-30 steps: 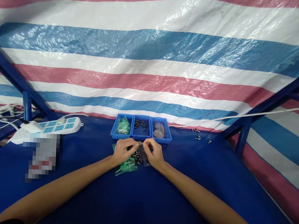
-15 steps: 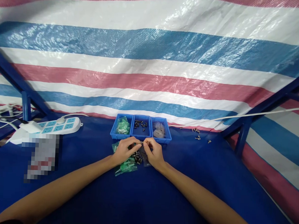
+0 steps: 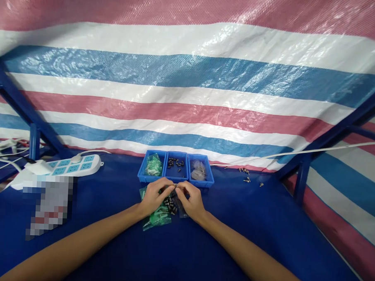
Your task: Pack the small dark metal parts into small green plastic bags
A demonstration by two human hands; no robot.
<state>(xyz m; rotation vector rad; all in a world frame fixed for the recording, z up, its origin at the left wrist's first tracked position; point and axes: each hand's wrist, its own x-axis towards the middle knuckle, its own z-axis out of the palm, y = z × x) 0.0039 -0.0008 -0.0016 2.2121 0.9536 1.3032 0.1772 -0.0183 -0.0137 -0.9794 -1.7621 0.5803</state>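
Blue is the colour of the tabletop [image 3: 226, 258] under both hands. The left hand [image 3: 155, 196] and the right hand [image 3: 191, 200] are close together, and the thumb and forefinger of each one make a narrow pinch. Between these fingertips they hold together one small part [image 3: 176, 185]; it is too small to tell its exact form. Just below the fingertips, nearer to the person, lies a pile of dark metal pieces [image 3: 171, 206]. Green packets [image 3: 158, 220] lie beside this pile, partly under the left hand, and a dark clear bag [image 3: 182, 210] is partly under the right hand. Just beyond the fingers, three trays stand side by side: the left tray [image 3: 148, 179] has green bags [image 3: 153, 165], the middle tray [image 3: 173, 173] has small dark pieces [image 3: 171, 162], and the right tray [image 3: 201, 183] has clear bags [image 3: 198, 172]. Well to the right of the fingers, some loose small metal pieces [image 3: 247, 180] lie on the table. Well to the left is a white power strip [image 3: 95, 164].
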